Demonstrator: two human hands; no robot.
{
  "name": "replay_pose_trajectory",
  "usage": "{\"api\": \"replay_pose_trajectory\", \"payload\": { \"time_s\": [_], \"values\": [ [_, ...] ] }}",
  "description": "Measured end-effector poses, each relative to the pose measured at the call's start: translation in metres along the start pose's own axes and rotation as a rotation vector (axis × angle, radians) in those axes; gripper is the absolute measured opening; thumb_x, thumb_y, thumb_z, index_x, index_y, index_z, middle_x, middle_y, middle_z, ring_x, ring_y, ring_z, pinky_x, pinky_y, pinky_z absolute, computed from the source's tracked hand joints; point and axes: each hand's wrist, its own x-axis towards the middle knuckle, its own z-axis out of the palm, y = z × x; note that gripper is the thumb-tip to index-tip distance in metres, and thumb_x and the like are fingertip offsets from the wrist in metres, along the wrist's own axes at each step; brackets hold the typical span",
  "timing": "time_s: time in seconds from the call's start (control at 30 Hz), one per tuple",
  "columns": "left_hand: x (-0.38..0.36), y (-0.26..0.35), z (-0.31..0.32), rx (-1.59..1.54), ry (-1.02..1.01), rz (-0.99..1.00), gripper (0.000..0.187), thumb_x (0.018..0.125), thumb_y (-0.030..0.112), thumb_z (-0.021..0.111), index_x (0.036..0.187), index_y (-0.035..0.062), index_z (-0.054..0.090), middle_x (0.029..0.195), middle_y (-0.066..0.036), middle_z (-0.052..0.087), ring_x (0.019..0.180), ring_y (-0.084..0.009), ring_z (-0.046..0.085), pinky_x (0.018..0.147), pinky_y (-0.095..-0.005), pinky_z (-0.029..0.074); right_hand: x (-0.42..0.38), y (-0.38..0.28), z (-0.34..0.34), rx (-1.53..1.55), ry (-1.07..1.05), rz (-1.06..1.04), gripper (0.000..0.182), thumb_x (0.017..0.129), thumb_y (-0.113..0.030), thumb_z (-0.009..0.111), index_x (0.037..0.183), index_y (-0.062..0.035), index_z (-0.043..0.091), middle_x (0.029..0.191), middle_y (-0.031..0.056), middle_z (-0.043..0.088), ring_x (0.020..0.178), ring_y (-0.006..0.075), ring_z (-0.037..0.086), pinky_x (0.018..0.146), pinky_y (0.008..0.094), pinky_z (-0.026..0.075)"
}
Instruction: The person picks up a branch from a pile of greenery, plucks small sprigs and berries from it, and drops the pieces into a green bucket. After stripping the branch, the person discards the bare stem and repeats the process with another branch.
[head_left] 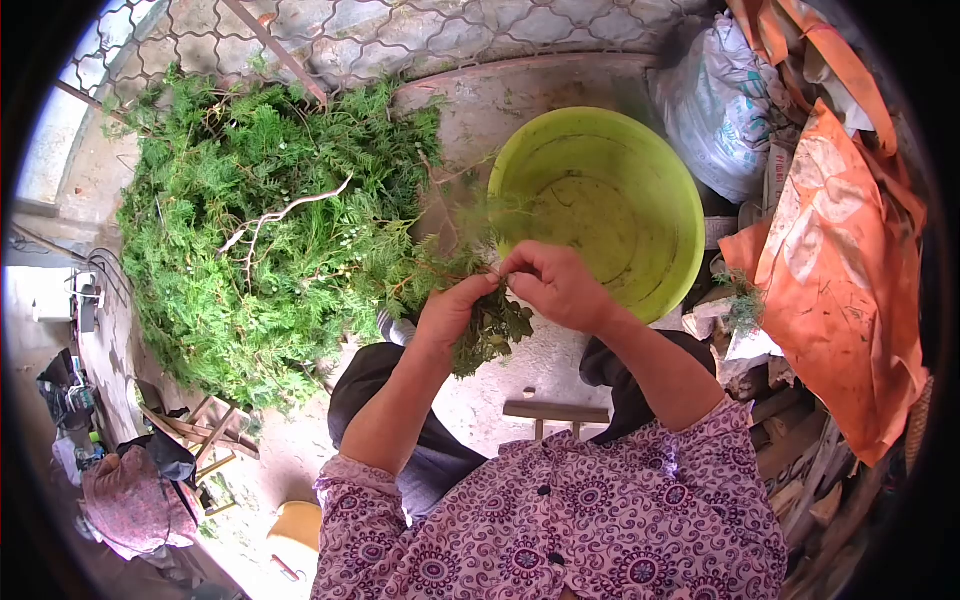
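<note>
My left hand (447, 312) is closed on a leafy evergreen branch (420, 268), whose fronds spread toward the heap on the left. Darker leaves (497, 335) hang below that hand. My right hand (560, 287) meets it at the fingertips, with thumb and forefinger pinched on the same branch. Just beyond my right hand stands a wide lime-green basin (600, 200) with dark specks and smudges on its bottom. A large heap of green evergreen branches (250, 220) lies on the ground to the left, a bare forked twig (285, 212) on top.
A wire mesh fence (400, 35) runs along the back. At the right are a white woven sack (715, 110), an orange tarp (840, 290) and stacked firewood (790, 440). A small wooden stool (555, 411) is between my legs. A yellow bucket (295, 525) stands lower left.
</note>
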Motion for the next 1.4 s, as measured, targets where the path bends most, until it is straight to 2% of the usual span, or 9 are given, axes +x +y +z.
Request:
{"api": "replay_pose_trajectory", "payload": {
  "time_s": [0.13, 0.33, 0.47, 0.53, 0.67, 0.73, 0.97, 1.13, 1.4],
  "values": [
    [-0.011, 0.006, 0.004, -0.019, -0.114, -0.061, 0.024, 0.08, 0.018, 0.056, 0.093, -0.0022, 0.055, 0.079, -0.015, 0.062, 0.064, -0.0246, 0.063, 0.055, -0.0374, 0.054, 0.002, -0.011, -0.01, 0.599, -0.214, 0.352, 0.008, 0.082, -0.008, 0.052, 0.084, -0.0018, 0.055, 0.063, -0.0016, 0.049, 0.049, 0.0047, 0.039, 0.043, 0.0201, 0.03],
    [-0.012, 0.007, 0.005, 0.083, -0.003, 0.039, 0.025, 0.079, 0.023, 0.055, 0.09, 0.0004, 0.054, 0.077, -0.013, 0.06, 0.065, -0.0236, 0.061, 0.057, -0.035, 0.053, 0.002, -0.017, -0.013, 0.86, -0.295, 0.441, 0.008, 0.082, -0.005, 0.05, 0.088, -0.0019, 0.054, 0.063, 0.0007, 0.049, 0.047, 0.0038, 0.036, 0.041, 0.0181, 0.027],
    [-0.013, 0.015, -0.001, -0.068, -0.104, 0.093, 0.016, 0.078, 0.021, 0.057, 0.084, 0.0071, 0.053, 0.076, -0.007, 0.054, 0.067, -0.0197, 0.056, 0.059, -0.032, 0.049, 0.002, -0.027, -0.022, 1.087, -0.287, 0.385, 0.01, 0.08, -0.004, 0.051, 0.089, -0.0018, 0.053, 0.067, 0.0025, 0.051, 0.047, 0.0043, 0.036, 0.041, 0.0179, 0.028],
    [-0.012, 0.017, -0.001, -0.14, -0.236, 0.117, 0.014, 0.079, 0.021, 0.057, 0.082, 0.0082, 0.052, 0.075, -0.006, 0.053, 0.069, -0.0192, 0.055, 0.061, -0.0325, 0.049, 0.005, -0.035, -0.024, 1.138, -0.113, 0.418, 0.012, 0.077, -0.002, 0.052, 0.089, -0.0027, 0.053, 0.071, 0.0036, 0.052, 0.053, 0.0054, 0.042, 0.043, 0.0171, 0.031],
    [-0.016, 0.021, 0.005, -0.136, -0.134, 0.126, 0.014, 0.079, 0.02, 0.056, 0.081, 0.0074, 0.052, 0.075, -0.006, 0.053, 0.07, -0.0198, 0.055, 0.062, -0.0334, 0.05, 0.004, -0.024, -0.028, 0.818, -0.275, 0.354, 0.016, 0.074, -0.003, 0.057, 0.09, -0.0043, 0.053, 0.073, 0.0014, 0.052, 0.061, 0.0059, 0.046, 0.049, 0.0175, 0.036],
    [-0.013, 0.021, 0.003, -0.159, -0.185, 0.122, 0.015, 0.08, 0.02, 0.056, 0.082, 0.0061, 0.052, 0.077, -0.006, 0.055, 0.07, -0.0207, 0.057, 0.063, -0.0347, 0.051, 0.0, -0.019, -0.02, 0.283, -0.195, 0.125, 0.019, 0.072, -0.004, 0.061, 0.091, -0.0044, 0.055, 0.073, -0.0017, 0.052, 0.066, 0.0048, 0.048, 0.054, 0.0186, 0.038],
    [-0.004, 0.013, -0.005, -0.171, -0.15, 0.09, 0.018, 0.081, 0.021, 0.056, 0.088, 0.0051, 0.053, 0.083, -0.007, 0.057, 0.071, -0.0219, 0.059, 0.062, -0.0345, 0.052, -0.002, -0.018, -0.014, 0.338, -0.23, 0.201, 0.013, 0.074, -0.005, 0.063, 0.085, -0.0025, 0.058, 0.069, -0.0039, 0.051, 0.062, 0.0034, 0.045, 0.057, 0.0187, 0.037],
    [-0.017, 0.008, 0.01, -0.149, -0.325, 0.196, 0.034, 0.077, 0.011, 0.063, 0.107, 0.003, 0.049, 0.089, -0.01, 0.06, 0.073, -0.0215, 0.063, 0.065, -0.0354, 0.055, -0.002, -0.015, -0.014, 0.382, -0.172, 0.2, 0.007, 0.078, -0.005, 0.058, 0.084, -0.0016, 0.057, 0.07, -0.004, 0.051, 0.064, 0.003, 0.045, 0.057, 0.0188, 0.038],
    [-0.011, 0.01, 0.0, 0.017, -0.171, -0.082, 0.025, 0.072, 0.001, 0.065, 0.096, 0.0015, 0.056, 0.081, -0.009, 0.062, 0.07, -0.0171, 0.062, 0.061, -0.0318, 0.055, -0.002, -0.021, -0.016, 0.394, -0.158, 0.289, 0.009, 0.08, -0.01, 0.059, 0.084, -0.0021, 0.057, 0.07, -0.0039, 0.052, 0.065, 0.0029, 0.046, 0.058, 0.019, 0.039]
  ]
}}
